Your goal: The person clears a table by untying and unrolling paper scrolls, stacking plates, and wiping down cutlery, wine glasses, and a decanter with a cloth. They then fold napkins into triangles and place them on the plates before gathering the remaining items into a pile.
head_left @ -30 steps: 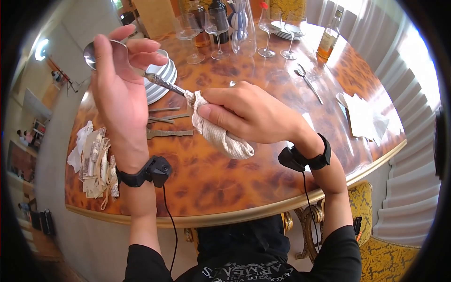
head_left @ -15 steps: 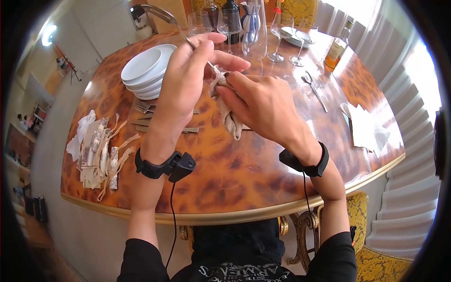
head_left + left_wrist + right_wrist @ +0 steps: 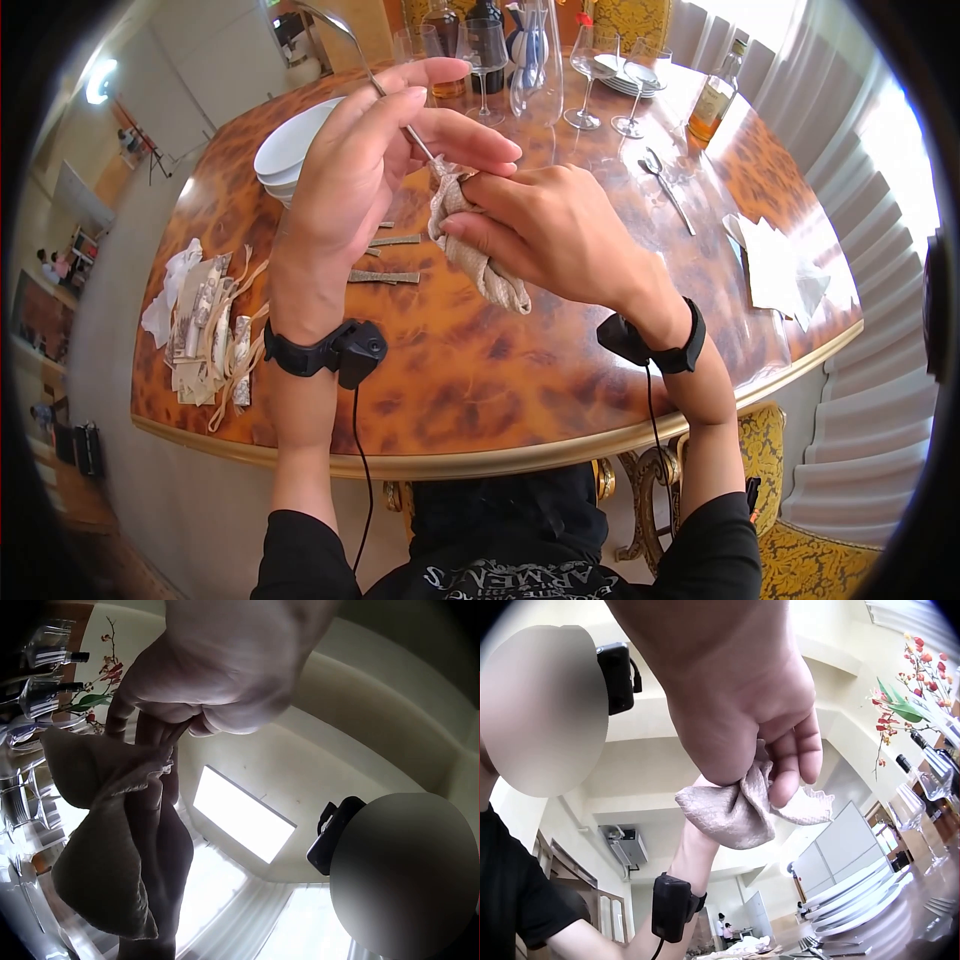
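Observation:
A long-handled metal spoon (image 3: pixel 362 62) slants up to the left above the table, its head at the frame's top edge. My left hand (image 3: pixel 335 200) pinches its handle between thumb and index finger, the other fingers stretched toward the right. Around the handle's lower end is bunched a beige cloth (image 3: pixel 478 255), which my right hand (image 3: pixel 565 225) grips with thumb and fingers. The cloth (image 3: pixel 105 862) hangs in loose folds in the left wrist view. From the right wrist, the cloth (image 3: pixel 735 817) shows below the curled fingers; the handle's end is hidden inside it.
White plates (image 3: pixel 285 150) are stacked behind my left hand, with flat cutlery (image 3: pixel 388 277) nearby. Ribbons and wrapped bundles (image 3: pixel 205 325) lie at left. Wine glasses (image 3: pixel 485 55) and a bottle (image 3: pixel 712 108) stand farther back. Another spoon (image 3: pixel 672 195) and white napkins (image 3: pixel 775 265) lie at right.
My left hand has gone from the spoon's bowl to its handle, and the spoon has tipped more upright. Since half a second ago, both hands have shifted slightly left.

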A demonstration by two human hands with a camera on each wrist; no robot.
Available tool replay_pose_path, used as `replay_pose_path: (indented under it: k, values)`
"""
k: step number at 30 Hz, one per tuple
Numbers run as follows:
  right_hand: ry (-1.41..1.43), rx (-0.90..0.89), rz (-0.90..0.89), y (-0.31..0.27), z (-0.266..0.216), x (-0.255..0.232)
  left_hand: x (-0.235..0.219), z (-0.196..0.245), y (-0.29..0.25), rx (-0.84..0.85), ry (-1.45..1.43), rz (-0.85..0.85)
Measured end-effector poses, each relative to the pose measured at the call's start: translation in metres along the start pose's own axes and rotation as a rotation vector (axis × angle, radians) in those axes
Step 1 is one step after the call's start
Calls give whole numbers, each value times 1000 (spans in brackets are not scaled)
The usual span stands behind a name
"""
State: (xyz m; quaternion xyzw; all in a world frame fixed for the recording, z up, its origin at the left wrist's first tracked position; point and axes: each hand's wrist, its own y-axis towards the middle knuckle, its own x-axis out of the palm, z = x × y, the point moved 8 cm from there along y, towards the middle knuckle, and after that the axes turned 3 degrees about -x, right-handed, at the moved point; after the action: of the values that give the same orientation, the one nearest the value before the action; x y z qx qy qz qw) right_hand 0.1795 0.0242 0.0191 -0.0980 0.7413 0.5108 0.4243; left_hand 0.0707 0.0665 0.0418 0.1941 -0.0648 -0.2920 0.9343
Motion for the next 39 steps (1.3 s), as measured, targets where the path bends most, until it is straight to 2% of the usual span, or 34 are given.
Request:
replay_pose_path:
  k: [7,12,14,15,17,18,19,21,23,26,28,29,32,33,35,36,38,39]
  values:
    - [132,-47,-51,1,-5,-1,3,2,0,0,-11,-68]
    - [194,-102,-51,-2,-4,-6,2,-4,0,-83,-89,-115]
    - [240,-68,-341,-10,-2,4,-8,-1,1,-62,-51,-50]
    - [240,-68,-341,-11,0,1,-16,1,1,-42,-14,14]
    - [192,-62,-351,-10,1,-7,-23,-5,4,-59,-20,17]
    - [157,43,-280,-5,9,-21,-27,-11,4,-77,-29,26]
    - [206,123,-104,0,12,-39,-26,-17,5,-75,-28,27]
    - [190,123,305,1,24,-68,-19,-30,9,-111,-107,11]
    - [172,122,520,-5,27,-84,-3,-34,7,-159,-169,-37]
    - [97,140,551,-8,25,-90,7,-35,6,-169,-256,-22]
    - [72,125,693,-13,22,-97,8,-36,7,-169,-275,-34]
    - [73,127,693,-13,22,-95,10,-35,7,-166,-294,-47]
    - [166,-5,386,1,7,-62,5,-35,7,-145,-235,13]
    - [128,-33,227,2,2,-45,7,-35,7,-146,-234,9]
    - [79,-97,39,0,-6,-19,6,-33,6,-139,-294,51]
    - [81,-96,41,-1,-10,-20,2,-28,7,-99,-216,30]
    - [20,75,-275,-4,-3,0,-6,-24,7,-109,-242,33]
    - [20,73,-275,-4,-3,-3,-8,-23,6,-116,-271,34]
